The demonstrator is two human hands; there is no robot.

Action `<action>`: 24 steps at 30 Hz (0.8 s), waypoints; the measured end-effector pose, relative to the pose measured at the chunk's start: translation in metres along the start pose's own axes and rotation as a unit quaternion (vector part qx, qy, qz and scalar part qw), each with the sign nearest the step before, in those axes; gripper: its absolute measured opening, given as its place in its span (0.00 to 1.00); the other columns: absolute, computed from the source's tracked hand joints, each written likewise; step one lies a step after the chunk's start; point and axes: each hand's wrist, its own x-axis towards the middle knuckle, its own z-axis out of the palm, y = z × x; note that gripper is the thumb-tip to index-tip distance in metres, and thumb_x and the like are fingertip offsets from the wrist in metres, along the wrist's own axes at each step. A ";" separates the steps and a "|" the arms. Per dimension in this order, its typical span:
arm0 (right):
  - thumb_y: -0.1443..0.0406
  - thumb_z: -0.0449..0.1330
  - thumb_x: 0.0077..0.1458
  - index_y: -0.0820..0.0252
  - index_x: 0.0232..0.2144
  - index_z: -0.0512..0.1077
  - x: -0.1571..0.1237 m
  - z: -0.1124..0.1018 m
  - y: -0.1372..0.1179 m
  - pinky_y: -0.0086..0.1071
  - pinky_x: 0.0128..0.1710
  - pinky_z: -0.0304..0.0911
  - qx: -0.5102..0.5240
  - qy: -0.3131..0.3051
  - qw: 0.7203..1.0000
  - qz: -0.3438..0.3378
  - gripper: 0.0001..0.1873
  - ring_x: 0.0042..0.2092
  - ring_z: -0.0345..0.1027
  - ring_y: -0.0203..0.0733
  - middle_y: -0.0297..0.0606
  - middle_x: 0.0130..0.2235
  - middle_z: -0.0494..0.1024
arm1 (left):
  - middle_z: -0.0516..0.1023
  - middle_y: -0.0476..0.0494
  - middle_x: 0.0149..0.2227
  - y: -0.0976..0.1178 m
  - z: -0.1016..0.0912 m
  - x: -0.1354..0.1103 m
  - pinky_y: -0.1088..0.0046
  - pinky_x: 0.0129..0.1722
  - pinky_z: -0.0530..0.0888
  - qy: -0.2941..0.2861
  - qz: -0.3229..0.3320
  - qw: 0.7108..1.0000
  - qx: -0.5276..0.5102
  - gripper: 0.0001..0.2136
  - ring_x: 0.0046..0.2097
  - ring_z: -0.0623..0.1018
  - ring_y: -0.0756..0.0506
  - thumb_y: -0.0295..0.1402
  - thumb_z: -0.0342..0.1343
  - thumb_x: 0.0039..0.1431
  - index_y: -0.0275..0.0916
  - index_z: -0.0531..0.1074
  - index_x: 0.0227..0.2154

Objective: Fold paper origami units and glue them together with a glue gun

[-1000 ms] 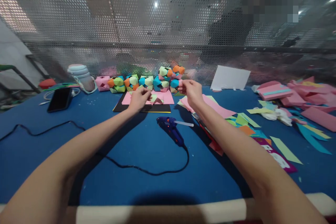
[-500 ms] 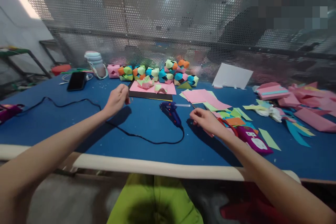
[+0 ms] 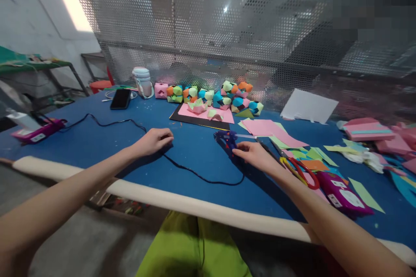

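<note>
My right hand is at the handle of a blue hot glue gun, its fingers closed on the lower grip. The gun lies on the blue tabletop with a clear glue stick sticking out to the right. Its black cord loops across the table. My left hand is closed above the table near the cord, with its fingers curled under; whatever may be inside them is hidden. Ahead, folded pale green paper pieces rest on a pink sheet over a black board.
Colourful folded-paper balls line the back beside a bottle and phone. Pink sheets, scissors and a purple power strip lie right; another purple strip lies left. Perforated metal panel stands behind.
My right hand has come to the glue gun's handle, from which it was apart. My left hand has moved nearer to me and the cord. The view has shifted left.
</note>
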 end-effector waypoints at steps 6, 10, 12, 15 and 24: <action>0.56 0.58 0.46 0.61 0.22 0.68 0.006 0.005 -0.003 0.27 0.21 0.53 0.004 -0.052 0.999 0.012 0.14 0.20 0.59 0.32 0.29 0.18 0.67 | 0.75 0.49 0.25 -0.004 0.001 0.023 0.75 0.30 0.66 -0.002 0.026 1.000 0.011 0.10 0.28 0.72 0.49 0.38 0.49 0.53 0.39 0.71 0.25; 0.55 0.57 0.48 0.60 0.21 0.66 0.012 0.012 -0.019 0.28 0.22 0.52 -0.010 -0.057 0.998 -0.001 0.15 0.19 0.59 0.33 0.27 0.16 0.64 | 0.74 0.50 0.24 -0.009 -0.006 0.025 0.75 0.31 0.66 0.043 0.007 0.999 0.016 0.12 0.28 0.71 0.49 0.38 0.46 0.57 0.38 0.69 0.26; 0.55 0.58 0.48 0.61 0.24 0.67 0.018 0.021 -0.035 0.28 0.22 0.52 0.011 -0.067 0.998 -0.016 0.14 0.20 0.60 0.33 0.28 0.17 0.66 | 0.73 0.50 0.23 -0.015 -0.016 0.022 0.75 0.31 0.67 0.111 -0.037 0.993 0.000 0.12 0.27 0.72 0.49 0.38 0.45 0.58 0.39 0.67 0.24; 0.57 0.59 0.48 0.61 0.26 0.68 0.037 0.044 -0.064 0.27 0.22 0.53 0.054 -0.079 0.994 -0.062 0.13 0.20 0.61 0.32 0.28 0.19 0.67 | 0.68 0.53 0.17 -0.030 -0.037 0.017 0.75 0.26 0.68 0.272 -0.098 0.952 -0.097 0.12 0.22 0.72 0.50 0.36 0.47 0.58 0.40 0.62 0.21; 0.62 0.56 0.52 0.63 0.25 0.70 0.137 0.150 -0.137 0.25 0.24 0.57 0.069 -0.040 0.989 -0.122 0.09 0.21 0.65 0.31 0.32 0.21 0.72 | 0.61 0.57 0.15 -0.053 -0.061 0.016 0.80 0.15 0.65 0.462 -0.149 0.838 -0.249 0.10 0.16 0.70 0.53 0.31 0.49 0.51 0.40 0.58 0.18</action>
